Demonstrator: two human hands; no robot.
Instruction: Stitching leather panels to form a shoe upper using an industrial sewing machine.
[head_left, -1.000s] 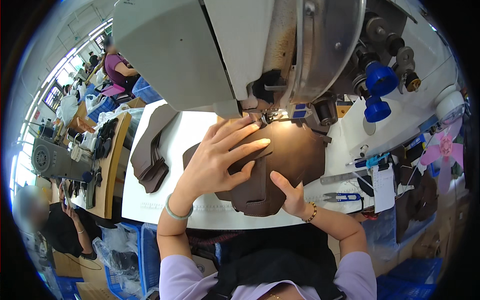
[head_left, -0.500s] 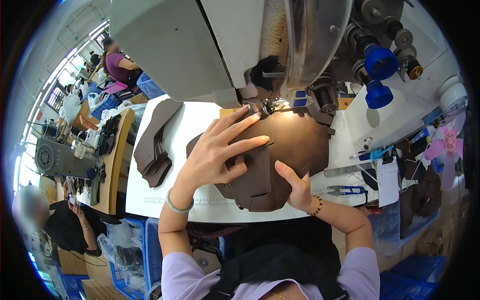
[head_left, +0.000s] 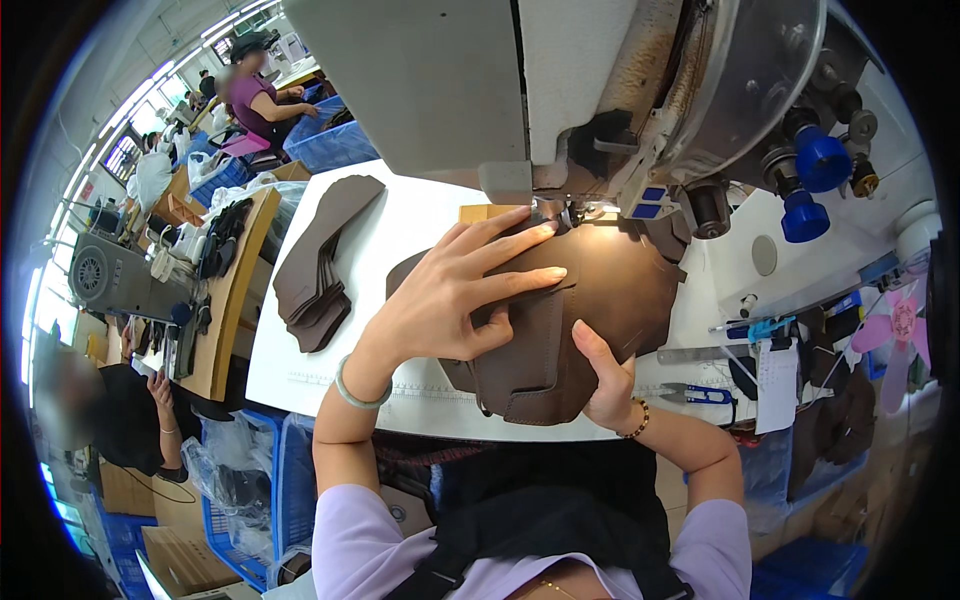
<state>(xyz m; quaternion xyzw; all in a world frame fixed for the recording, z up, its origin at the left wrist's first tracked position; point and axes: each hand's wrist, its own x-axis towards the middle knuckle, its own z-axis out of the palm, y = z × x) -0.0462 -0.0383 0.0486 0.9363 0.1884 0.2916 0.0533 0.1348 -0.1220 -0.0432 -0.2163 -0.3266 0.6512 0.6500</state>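
Observation:
A brown leather-like panel [head_left: 630,290] with stitched seams and a pocket-like flap lies under the head of a sewing machine [head_left: 420,90]. Its far edge reaches the lit presser foot [head_left: 568,212]. My left hand [head_left: 440,300] rests on the panel's left part, fingers stretched and spread, the fingertips close to the foot. At the near right edge, my right hand [head_left: 607,392] grips the panel, thumb on top and the other fingers mostly hidden beneath. The needle's tip is too small to make out.
Brown cut pieces [head_left: 325,265] are stacked left on the white table [head_left: 400,215]. Blue-handled thread snips [head_left: 700,393], a metal ruler [head_left: 705,354] and a pink fan [head_left: 902,325] are at right. A blue crate [head_left: 290,490] stands lower left. Other people work further left.
The whole view has shifted, so the machine sits further right in the picture. Both hands keep nearly the same places on the panel.

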